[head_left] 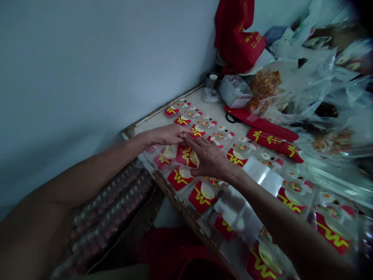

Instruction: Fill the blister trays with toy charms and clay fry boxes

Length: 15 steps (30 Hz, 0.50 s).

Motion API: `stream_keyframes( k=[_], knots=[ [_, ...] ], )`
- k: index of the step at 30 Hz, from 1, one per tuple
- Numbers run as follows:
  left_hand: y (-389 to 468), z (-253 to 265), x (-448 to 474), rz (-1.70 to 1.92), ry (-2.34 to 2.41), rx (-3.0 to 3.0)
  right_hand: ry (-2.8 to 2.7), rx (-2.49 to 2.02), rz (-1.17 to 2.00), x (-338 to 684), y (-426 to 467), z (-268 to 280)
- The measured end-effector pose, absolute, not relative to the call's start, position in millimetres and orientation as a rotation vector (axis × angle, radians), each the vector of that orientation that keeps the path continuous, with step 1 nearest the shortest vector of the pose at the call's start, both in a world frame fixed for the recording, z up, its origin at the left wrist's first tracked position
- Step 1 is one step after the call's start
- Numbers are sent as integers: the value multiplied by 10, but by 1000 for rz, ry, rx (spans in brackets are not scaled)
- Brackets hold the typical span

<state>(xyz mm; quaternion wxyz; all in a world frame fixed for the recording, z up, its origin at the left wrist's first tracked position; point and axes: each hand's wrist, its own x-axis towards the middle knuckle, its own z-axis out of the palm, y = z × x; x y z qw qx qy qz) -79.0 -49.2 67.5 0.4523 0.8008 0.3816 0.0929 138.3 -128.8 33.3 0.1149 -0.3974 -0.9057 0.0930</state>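
My left hand (171,134) reaches in from the left over the table, its fingertips pinched together; what they hold, if anything, cannot be made out. Close against it is my right hand (212,157), fingers stretched out and thumb apart, its fingertips meeting the left ones. Both are above rows of clear plastic packets (203,197) with red card, a yellow zigzag mark and small food-shaped pieces. Under the right hand lies a red-and-yellow packet (186,156), partly covered. Clear plastic sleeves (256,171) lie beneath my right forearm.
A plain wall (101,58) borders the table (151,123). Behind stand a small box (235,91), scissors (230,117) and a red bag (239,42). Rolled red material (275,144) and plastic bags (309,89) fill the right. Below left are trays (113,210) of small pieces.
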Motion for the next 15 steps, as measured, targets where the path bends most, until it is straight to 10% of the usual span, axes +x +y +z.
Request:
stream_keyframes(
  k=[5, 15],
  knots=[
    [-939, 500, -688, 758, 1474, 2450, -2344, -1666, 262, 1165, -1388, 186],
    [-1206, -5, -705, 355, 1499, 2676, -2370, -1884, 149, 1371, -1787, 108]
  ],
)
